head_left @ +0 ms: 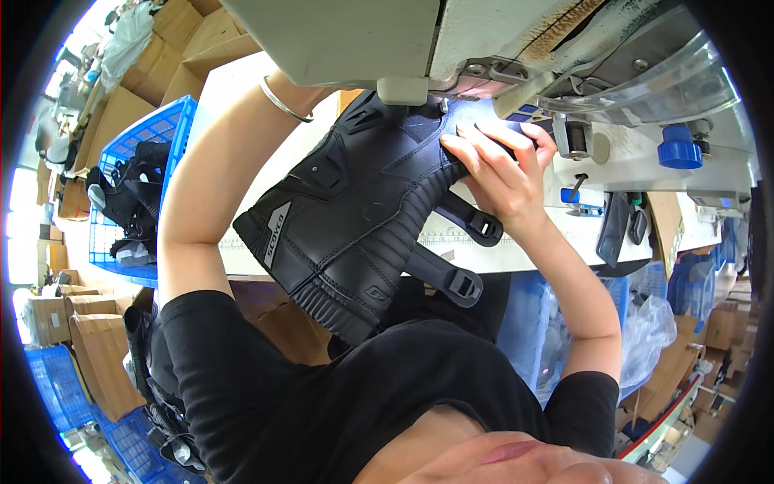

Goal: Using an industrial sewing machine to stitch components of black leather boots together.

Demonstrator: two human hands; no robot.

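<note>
A black leather boot upper (355, 210) with ribbed panels and stitched seams lies slantwise across the white sewing table, its far end under the machine head. Two black straps with buckles (463, 286) hang from its right side. My right hand (508, 177) grips the upper's far right edge close to the lit needle area, fingers bent over the material. My left forearm, with a silver bangle (284, 103) at the wrist, reaches behind the machine head (347, 40). The machine and the boot hide my left hand and its fingers.
Right of the machine are a blue knob (680, 148), a clear curved guard (653, 89) and small tools (582, 202) on the table. A blue crate (173, 133) of black shoe parts stands at the left. Cardboard boxes (105, 355) and more blue crates surround the table.
</note>
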